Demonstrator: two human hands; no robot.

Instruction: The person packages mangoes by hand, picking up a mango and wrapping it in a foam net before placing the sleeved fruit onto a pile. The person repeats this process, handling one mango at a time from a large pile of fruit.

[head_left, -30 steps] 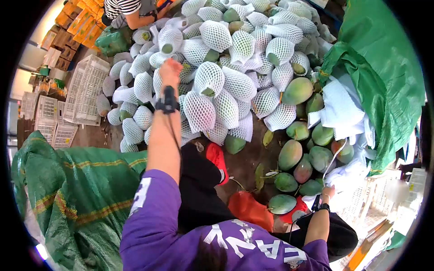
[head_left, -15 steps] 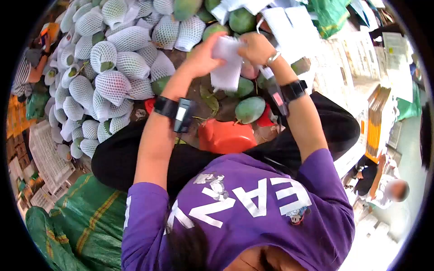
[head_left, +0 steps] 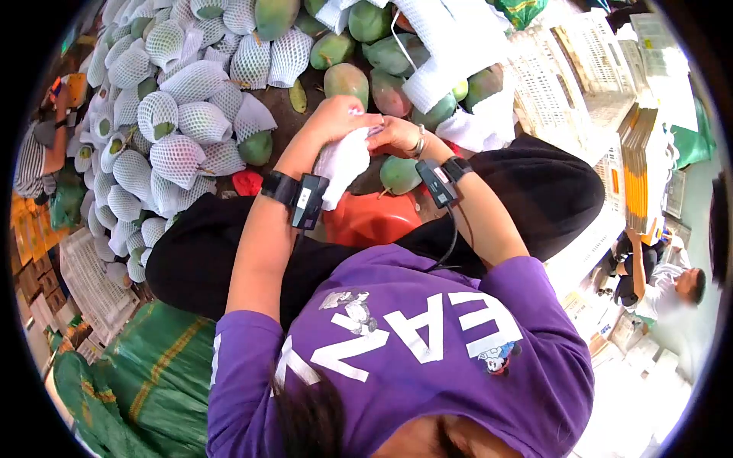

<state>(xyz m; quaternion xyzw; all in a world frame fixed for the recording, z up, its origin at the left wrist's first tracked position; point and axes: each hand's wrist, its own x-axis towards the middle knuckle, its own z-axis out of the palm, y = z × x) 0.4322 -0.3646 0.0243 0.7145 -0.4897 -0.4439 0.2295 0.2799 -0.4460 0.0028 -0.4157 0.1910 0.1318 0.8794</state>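
Head view, nearest first: a purple shirt (head_left: 412,336) and black trousers (head_left: 534,191), the legs bent out on both sides of a red plastic item (head_left: 372,217), with a green sack (head_left: 164,366) to its near left. Just beyond the red item, the left hand (head_left: 340,120) and right hand (head_left: 398,136) meet over a white foam sleeve (head_left: 343,164). The left fingers are curled closed round its upper part; the right fingers are bent nearly closed at its upper edge — whether they grip it or only touch it, I cannot tell. The foam sleeve hangs down toward the red item's left side (what is inside it, if anything, is hidden).

A bare green mango (head_left: 400,175) lies just beyond the red item, at its right. More bare mangoes (head_left: 346,84) lie farther beyond it, beside loose white foam (head_left: 450,53). Left of the red item spreads a heap of net-wrapped mangoes (head_left: 179,162) — some show green ends. White crates (head_left: 546,76) stand to its far right; another crate (head_left: 95,282) is far left. One co-worker (head_left: 664,286) is at the far right, another (head_left: 38,156) at the far left.
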